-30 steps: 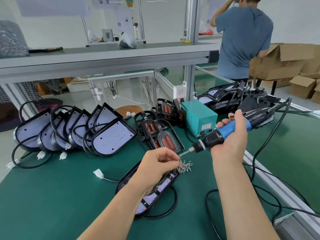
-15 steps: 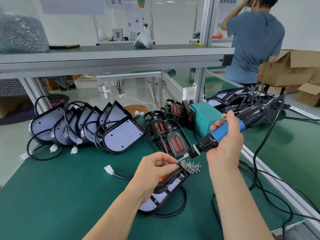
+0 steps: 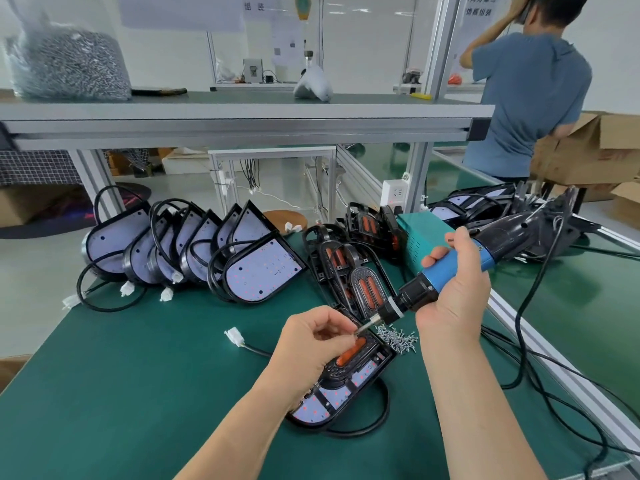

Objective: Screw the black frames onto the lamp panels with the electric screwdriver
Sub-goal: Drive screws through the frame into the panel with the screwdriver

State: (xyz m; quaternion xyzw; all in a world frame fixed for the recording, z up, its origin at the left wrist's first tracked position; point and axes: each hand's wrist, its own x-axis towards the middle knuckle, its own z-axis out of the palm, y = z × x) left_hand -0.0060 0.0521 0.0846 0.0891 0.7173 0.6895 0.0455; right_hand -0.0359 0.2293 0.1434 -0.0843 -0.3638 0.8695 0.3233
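A lamp panel [image 3: 323, 405] lies flat on the green table, with a black frame [image 3: 360, 358] holding orange lenses on top of it. My left hand [image 3: 315, 344] hovers over the frame, fingertips pinched at the screwdriver's bit, seemingly on a small screw. My right hand [image 3: 453, 289] grips the blue and black electric screwdriver [image 3: 446, 271], which slants down to the left. A small heap of screws [image 3: 398, 337] lies just right of the frame. Bare lamp panels [image 3: 259, 268] lean in a row at the back left. Spare black frames [image 3: 346, 268] are stacked behind the work.
A teal power box [image 3: 419, 237] stands behind the screwdriver. Black cables [image 3: 533, 368] trail across the table's right side, near the aluminium edge rail [image 3: 554, 362]. More lamp parts [image 3: 485, 206] lie at the back right. A person in a blue shirt [image 3: 530, 98] stands beyond, by cardboard boxes [image 3: 595, 150].
The screwdriver has tilted lower and its tip has come down to my left fingertips. My left hand has drawn back over the frame. My head has moved closer.
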